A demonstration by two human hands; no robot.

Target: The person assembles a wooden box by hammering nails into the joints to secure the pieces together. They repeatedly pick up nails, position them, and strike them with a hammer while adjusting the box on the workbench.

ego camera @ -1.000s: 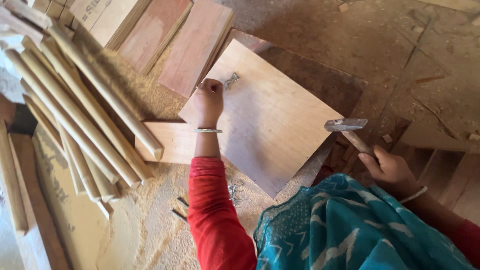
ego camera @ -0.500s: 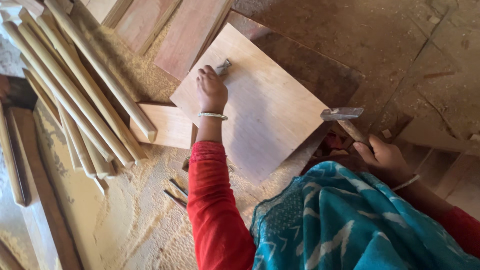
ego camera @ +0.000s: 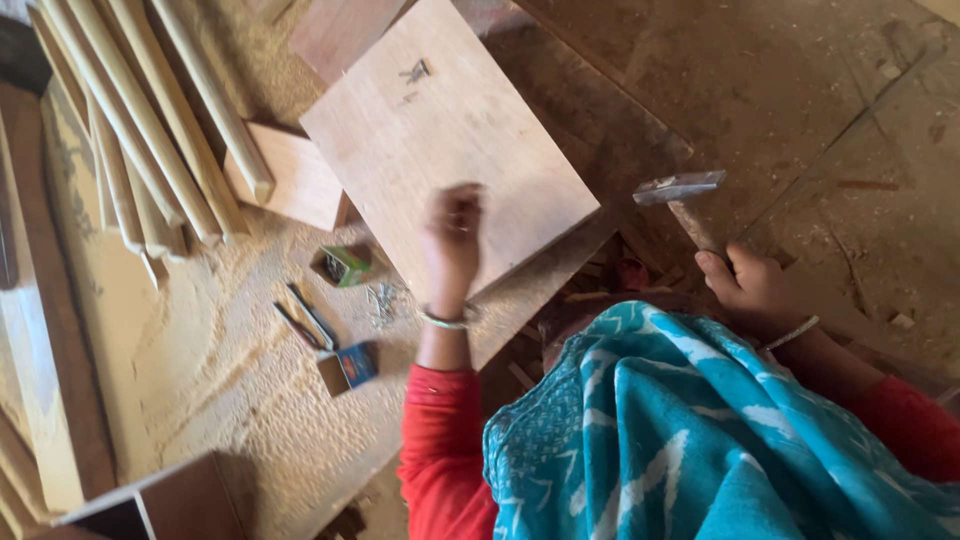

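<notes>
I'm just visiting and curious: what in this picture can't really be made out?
- Left hand, head view: motion-blurred over the wooden board, so whether it holds anything is unclear.
- Hammer: the lower handle is hidden inside the right hand.
- Small dark marks on the board: too small to identify.
- Wooden rods: cut off by the top edge.

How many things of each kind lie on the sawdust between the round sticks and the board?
Small open boxes: 2
Heaps of loose nails: 1
Pliers, or a similar tool: 1
Total: 4
</notes>
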